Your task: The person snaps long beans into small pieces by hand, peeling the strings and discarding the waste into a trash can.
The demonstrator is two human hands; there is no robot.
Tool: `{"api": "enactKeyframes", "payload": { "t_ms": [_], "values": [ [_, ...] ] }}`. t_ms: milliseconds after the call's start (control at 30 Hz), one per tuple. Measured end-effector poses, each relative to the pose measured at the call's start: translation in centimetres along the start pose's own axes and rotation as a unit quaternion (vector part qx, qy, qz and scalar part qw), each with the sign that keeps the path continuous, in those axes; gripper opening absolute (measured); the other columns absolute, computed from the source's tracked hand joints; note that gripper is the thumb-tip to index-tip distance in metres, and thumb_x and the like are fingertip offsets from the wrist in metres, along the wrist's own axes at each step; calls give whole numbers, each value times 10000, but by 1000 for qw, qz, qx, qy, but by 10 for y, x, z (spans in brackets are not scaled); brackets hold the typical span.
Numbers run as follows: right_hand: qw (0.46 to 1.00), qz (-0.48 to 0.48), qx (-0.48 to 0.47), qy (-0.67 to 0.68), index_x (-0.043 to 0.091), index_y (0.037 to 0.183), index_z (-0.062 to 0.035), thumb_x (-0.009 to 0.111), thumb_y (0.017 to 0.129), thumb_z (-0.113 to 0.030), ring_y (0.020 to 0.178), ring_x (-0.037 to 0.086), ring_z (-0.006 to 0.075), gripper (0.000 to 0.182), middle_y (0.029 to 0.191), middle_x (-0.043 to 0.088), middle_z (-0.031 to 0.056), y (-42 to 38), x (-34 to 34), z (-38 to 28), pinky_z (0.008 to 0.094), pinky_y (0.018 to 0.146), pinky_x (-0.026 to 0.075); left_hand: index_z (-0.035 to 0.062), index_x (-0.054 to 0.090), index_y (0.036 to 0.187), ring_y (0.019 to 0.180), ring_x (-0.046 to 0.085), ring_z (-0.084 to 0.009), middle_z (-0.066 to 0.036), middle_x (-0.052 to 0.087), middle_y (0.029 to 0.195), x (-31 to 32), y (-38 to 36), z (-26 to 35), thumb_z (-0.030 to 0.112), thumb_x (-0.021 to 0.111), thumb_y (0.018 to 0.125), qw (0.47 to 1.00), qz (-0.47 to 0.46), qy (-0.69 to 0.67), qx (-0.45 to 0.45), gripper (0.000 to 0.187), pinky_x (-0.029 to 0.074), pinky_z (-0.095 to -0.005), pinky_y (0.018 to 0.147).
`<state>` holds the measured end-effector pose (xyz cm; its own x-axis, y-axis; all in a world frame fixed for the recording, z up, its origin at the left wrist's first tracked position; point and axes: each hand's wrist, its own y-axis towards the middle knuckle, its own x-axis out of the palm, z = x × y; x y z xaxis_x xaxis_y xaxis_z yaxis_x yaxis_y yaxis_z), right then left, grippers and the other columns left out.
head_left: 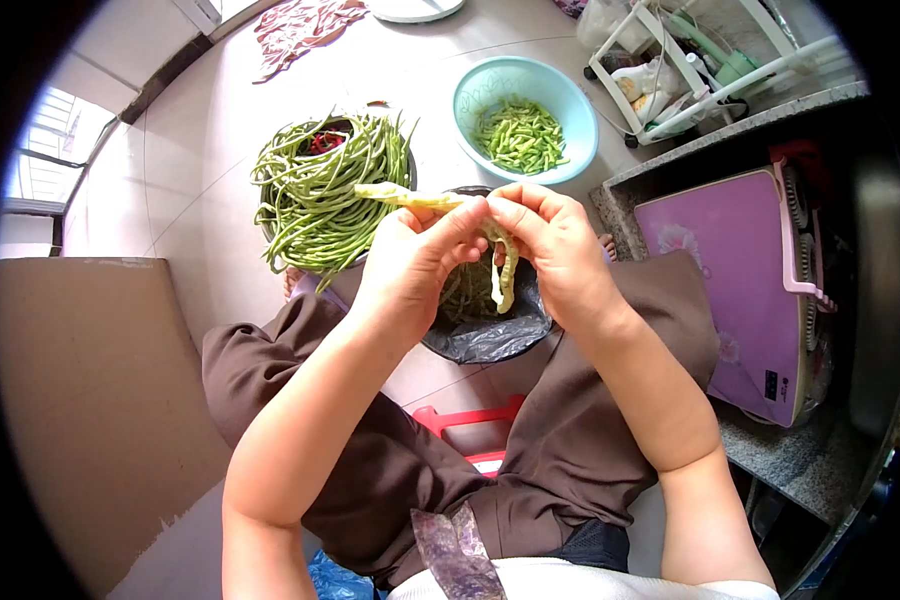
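Observation:
Between my two hands is a pale yellow-green long bean [380,193], wrinkled, one end sticking out to the left and another part hanging down beside my right fingers. My left hand [420,250] is closed, thumb and fingertips pinching the bean. My right hand [560,245] is closed too, its fingertips meeting the left ones on the bean. Directly below stands a bin lined with a black plastic bag [490,343], with pale stringy scraps [465,295] inside. A heap of long green beans [320,225] fills a container at the left, with something dark red in its middle.
A light blue basin [577,125] with short green bean pieces [520,138] stands beyond the bin. At the right, a purple panel [715,290] leans inside a stone-edged recess. A white rack [660,60] is at the upper right. A crumpled patterned cloth [300,35] lies on the floor.

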<state>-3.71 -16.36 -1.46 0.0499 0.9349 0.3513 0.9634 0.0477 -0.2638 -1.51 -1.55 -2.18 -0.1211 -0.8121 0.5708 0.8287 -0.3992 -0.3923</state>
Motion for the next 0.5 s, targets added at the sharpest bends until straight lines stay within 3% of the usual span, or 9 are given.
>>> {"api": "enactKeyframes", "payload": {
  "t_ms": [133, 367, 500],
  "values": [
    [999, -17, 29, 36, 622, 928, -12, 574, 913, -149, 640, 570, 49, 146, 766, 625, 18, 2, -3, -2, 180, 586, 462, 10, 613, 973, 729, 586, -63, -23, 638, 867, 0, 0, 6, 106, 653, 850, 1000, 7, -19, -5, 161, 475, -175, 658],
    [998, 17, -7, -56, 648, 889, -10, 657, 854, -139, 690, 587, 65, 134, 758, 635, 18, -2, -1, -7, 203, 665, 486, -33, 608, 975, 737, 630, -111, -63, 650, 894, -10, 2, 14, 86, 701, 805, 999, 40, -13, 35, 228, 517, -201, 677],
    [1000, 7, 5, 15, 645, 841, -16, 656, 843, -100, 671, 572, 53, 84, 746, 634, 9, 1, -9, -7, 185, 628, 453, -27, 608, 999, 826, 629, -117, -64, 650, 923, -10, -1, 19, 84, 687, 813, 999, -24, 6, 29, 230, 508, -231, 749]
  ]
}}
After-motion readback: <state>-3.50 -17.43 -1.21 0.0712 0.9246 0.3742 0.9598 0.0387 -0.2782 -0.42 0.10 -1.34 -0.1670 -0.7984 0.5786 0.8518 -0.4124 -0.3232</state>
